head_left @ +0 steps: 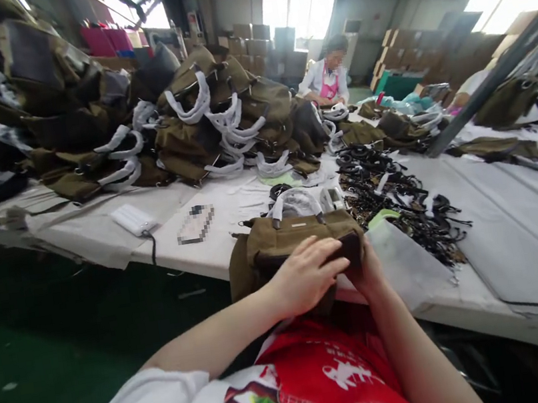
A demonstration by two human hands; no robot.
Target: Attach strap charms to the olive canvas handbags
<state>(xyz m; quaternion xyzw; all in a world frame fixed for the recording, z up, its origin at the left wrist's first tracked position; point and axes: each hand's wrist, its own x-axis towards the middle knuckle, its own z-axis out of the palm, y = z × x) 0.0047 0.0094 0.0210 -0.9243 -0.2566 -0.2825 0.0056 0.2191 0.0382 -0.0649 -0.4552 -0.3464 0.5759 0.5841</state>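
Observation:
An olive-brown handbag (269, 238) with a dark lower panel lies on the near edge of the table, its handles (294, 203) wrapped in white and pointing away from me. My left hand (307, 273) rests across the dark panel, fingers stretched out and slightly apart. At the bag's right end, my right hand (368, 271) grips the side; most of its fingers are hidden by the bag. To the right is a heap of black straps with metal fittings (382, 184), beside a translucent white sheet (404, 262).
Piles of similar bags (230, 113) fill the table's far side. A phone (195, 224) and a white power strip (133, 220) lie to the left. A co-worker (326, 78) in a pink apron is at the back. A grey metal pole (493, 77) slants across the right.

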